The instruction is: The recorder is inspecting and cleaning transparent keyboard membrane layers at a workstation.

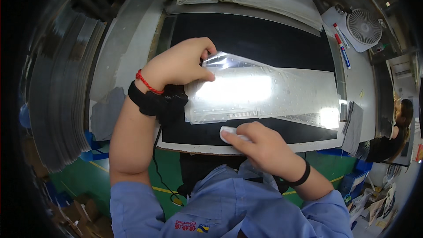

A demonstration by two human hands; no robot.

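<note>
My left hand [187, 61] reaches over the far left corner of a clear, glossy plastic sheet [304, 89]. Its thumb and fingers pinch the sheet's edge, which is tilted up there. A bright reflection hides part of the surface, which shows rows of small dots. The sheet overlaps another clear piece [304, 118] at the near right; how many layers there are, I cannot tell. Closer to me, my right hand [266, 145] grips a small white rounded pad [227, 133] between thumb and fingers, just short of the sheet's near edge. Its exact kind is unclear.
A black mat [273, 39] covers the bench under the sheet. Stacked sheets [251, 1] lie along the back. To the right are a white fan [363, 26], markers [343, 50] and a grey cloth [353, 123]. Tall stacked panels [66, 88] stand left; another person [398, 123] is far right.
</note>
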